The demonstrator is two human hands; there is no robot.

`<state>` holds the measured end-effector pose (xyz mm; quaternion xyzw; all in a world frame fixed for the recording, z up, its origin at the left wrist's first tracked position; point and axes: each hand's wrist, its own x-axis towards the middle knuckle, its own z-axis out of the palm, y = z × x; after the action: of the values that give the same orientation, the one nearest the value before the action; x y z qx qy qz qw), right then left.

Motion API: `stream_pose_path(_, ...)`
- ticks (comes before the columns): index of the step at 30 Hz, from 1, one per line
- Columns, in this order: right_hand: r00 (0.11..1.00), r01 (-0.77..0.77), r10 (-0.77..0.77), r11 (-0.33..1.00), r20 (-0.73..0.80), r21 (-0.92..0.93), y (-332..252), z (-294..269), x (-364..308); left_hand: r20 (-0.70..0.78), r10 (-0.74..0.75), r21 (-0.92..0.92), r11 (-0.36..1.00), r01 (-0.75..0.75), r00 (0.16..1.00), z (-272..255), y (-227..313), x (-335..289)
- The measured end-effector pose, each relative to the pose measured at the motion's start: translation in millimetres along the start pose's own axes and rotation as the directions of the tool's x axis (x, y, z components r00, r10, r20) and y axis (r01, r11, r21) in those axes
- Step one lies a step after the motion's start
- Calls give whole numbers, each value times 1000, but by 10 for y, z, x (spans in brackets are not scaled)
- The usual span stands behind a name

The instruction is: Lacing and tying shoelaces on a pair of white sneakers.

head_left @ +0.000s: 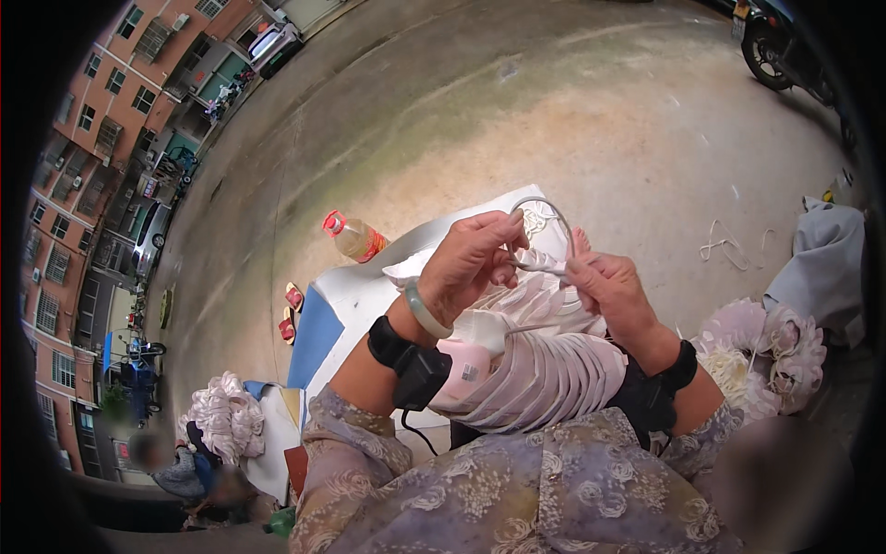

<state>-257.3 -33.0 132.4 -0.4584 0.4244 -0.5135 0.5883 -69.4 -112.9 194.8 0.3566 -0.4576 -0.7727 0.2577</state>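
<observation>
Above my lap, a pale grey cord curves up into a loop between my two hands. My left hand pinches it on one side, thumb and fingers together; a bracelet and a black strap circle that wrist. On the other side my right hand is closed on the cord between thumb and forefinger. Below them a row of overlapping pink-and-white pieces, which look like shoe uppers, lies across my lap. A length of cord runs over the top of this row. My fingers hide part of the loop's lower crossing.
A white sheet spreads beyond my lap, with a bottle and red sandals beside it. Pale bundles lie left, others right, near grey cloth. Loose laces lie on the concrete; a motorcycle stands far right.
</observation>
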Motion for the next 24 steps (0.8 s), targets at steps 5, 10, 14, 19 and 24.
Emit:
stream_pose_path(5, 940, 257, -291, 947, -177, -193, -74, 159, 13, 32, 93, -89, 992, -90, 995, -30, -43, -60)
stream_pose_path(10, 872, 384, -451, 871, -189, -308, -80, 278, 66, 27, 21, 144, 989, -25, 999, -15, 50, -115)
stream_pose_path(14, 852, 427, -506, 819, -133, -384, -14, 267, 107, 11, -3, 436, 900, -2, 1000, 36, 110, -113)
stream_pose_path(19, 904, 320, -398, 873, -157, -369, -85, 264, 110, 237, -38, 624, 771, -122, 971, 32, 34, -88)
stream_pose_path(24, 947, 282, -302, 944, -106, -171, -203, 224, 80, 306, -51, 567, 812, -139, 951, 50, -50, -30)
